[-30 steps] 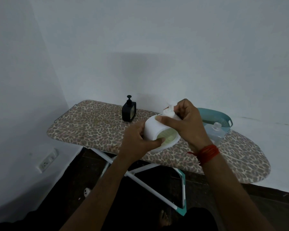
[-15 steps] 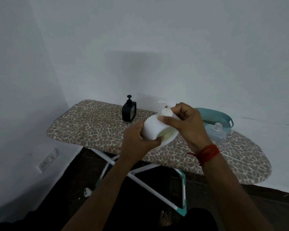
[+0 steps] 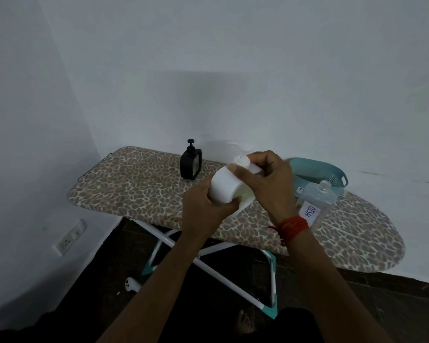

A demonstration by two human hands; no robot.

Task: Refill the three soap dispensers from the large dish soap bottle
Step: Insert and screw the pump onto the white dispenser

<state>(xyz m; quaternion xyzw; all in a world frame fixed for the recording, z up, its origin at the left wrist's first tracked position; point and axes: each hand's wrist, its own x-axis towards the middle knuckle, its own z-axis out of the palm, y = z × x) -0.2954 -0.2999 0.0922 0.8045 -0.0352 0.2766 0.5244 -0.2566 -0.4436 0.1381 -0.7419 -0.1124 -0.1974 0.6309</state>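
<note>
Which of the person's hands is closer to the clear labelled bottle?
Right. The right hand, pinching the neck of the white dispenser, sits just left of the clear labelled bottle; the left hand grips the dispenser's body farther left.

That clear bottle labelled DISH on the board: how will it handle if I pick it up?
Probably light: the clear bottle looks see-through, with little visible inside. Likely tippy, standing on the cloth-covered ironing board. Its smooth plastic walls may slip in a loose grip.
</note>
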